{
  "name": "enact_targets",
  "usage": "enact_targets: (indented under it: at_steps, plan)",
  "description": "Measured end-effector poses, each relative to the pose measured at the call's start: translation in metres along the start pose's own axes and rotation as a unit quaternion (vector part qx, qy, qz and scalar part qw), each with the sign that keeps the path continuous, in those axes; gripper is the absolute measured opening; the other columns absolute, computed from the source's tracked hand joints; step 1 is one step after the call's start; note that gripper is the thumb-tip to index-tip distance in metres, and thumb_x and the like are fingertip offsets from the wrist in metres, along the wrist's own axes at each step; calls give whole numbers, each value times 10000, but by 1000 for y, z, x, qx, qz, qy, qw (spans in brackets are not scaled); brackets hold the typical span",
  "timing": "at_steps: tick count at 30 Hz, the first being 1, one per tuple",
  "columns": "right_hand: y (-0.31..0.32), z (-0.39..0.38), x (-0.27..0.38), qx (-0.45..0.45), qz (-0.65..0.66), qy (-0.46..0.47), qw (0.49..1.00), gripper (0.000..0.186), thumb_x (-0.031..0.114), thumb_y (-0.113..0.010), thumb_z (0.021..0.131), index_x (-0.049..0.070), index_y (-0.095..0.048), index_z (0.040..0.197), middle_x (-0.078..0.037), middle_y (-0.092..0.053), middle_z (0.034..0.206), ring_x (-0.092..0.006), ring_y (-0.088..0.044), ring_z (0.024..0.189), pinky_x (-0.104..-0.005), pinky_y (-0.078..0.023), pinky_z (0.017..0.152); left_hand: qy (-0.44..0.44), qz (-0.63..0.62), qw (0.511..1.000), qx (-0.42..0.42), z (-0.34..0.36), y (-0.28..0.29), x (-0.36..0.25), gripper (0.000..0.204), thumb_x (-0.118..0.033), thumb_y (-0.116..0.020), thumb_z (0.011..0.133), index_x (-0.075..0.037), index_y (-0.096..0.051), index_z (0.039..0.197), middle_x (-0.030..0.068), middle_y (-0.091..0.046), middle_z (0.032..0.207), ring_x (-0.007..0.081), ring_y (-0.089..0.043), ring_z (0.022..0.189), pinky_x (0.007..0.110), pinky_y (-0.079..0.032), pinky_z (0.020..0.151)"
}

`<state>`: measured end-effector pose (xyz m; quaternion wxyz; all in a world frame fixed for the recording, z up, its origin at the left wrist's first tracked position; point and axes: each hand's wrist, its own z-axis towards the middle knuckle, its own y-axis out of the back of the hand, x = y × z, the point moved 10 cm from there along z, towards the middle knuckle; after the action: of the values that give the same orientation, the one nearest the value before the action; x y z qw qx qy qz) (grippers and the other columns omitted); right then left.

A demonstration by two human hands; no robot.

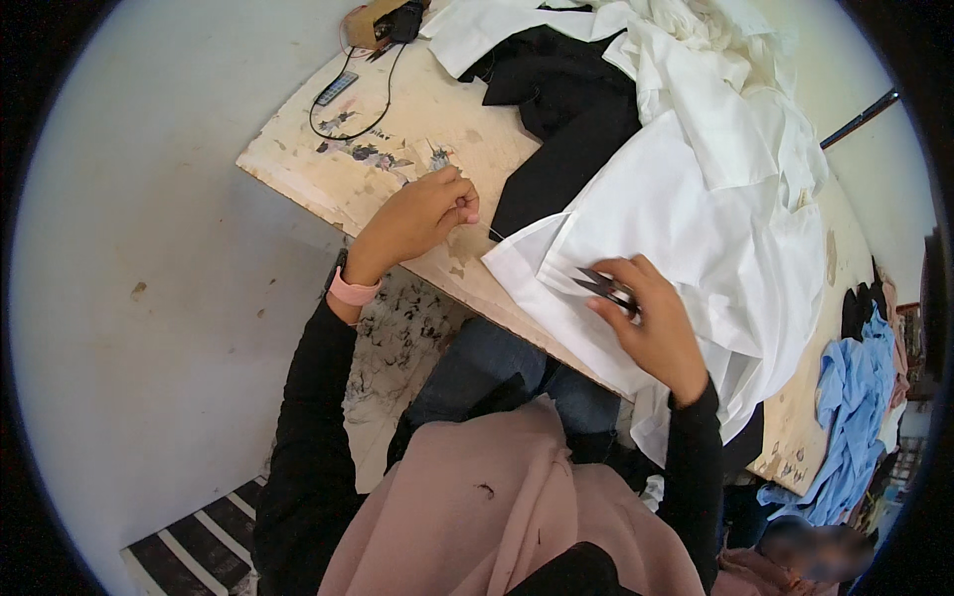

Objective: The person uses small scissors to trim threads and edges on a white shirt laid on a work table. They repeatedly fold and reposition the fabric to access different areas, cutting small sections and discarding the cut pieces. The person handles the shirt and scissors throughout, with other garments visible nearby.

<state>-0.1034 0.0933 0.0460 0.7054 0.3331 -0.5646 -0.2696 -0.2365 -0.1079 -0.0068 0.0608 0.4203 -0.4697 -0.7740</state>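
A white garment point(636, 238) is spread over the table, one pointed corner near its front edge. My left hand point(429, 214) is closed in a pinch just left of that corner. A thin thread point(489, 229) runs from its fingers to the white cloth. In my right hand point(656, 323) is a pair of small dark thread snips point(606, 286), their blades apart and pointing left over the white cloth. Beneath and beyond the white garment lies black fabric point(566, 129).
The wooden table point(298, 139) has a worn surface and a front edge close to my body. At its far left are a cardboard box point(376, 22), a black cord point(390, 94) and a small remote-like object point(338, 87). Blue cloth point(855, 372) hangs at the right, near another person point(810, 556).
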Motion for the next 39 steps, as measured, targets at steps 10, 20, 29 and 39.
enact_targets:
  at_steps: [10,20,29,39]
  plan:
    - [-62,72,30,-22,-202,20,979,193,233,-718,869,77,-616,918,-105,-714,756,-312,-700,665,-423,-491,549,-55,-43,996,-47,9,15,-37,205,-227,-638,966,-26,-592,962,114,-579,921,271,-582,828,366,-463,750]
    - [-23,45,4,-130,-54,-51,989,285,284,-757,850,95,-627,1019,-100,-708,801,-284,-693,682,-363,-514,618,20,172,951,-257,-18,58,-30,176,-141,-649,925,-35,-621,1062,148,-615,1042,333,-594,995,433,-458,840]
    - [-27,-1,-51,-84,-155,-57,983,220,182,-744,786,134,-689,993,-47,-712,893,-297,-677,698,-402,-504,620,147,-121,981,-32,-22,-50,-62,360,-253,-715,919,-36,-577,1171,151,-661,970,302,-669,877,414,-511,755]
    - [-42,-24,-82,-151,91,-171,969,231,224,-767,856,98,-672,1026,-66,-722,830,-177,-686,720,-302,-519,666,115,56,971,-203,-9,-71,-83,594,-246,-800,862,-13,-453,1285,153,-658,915,271,-690,839,342,-535,704]
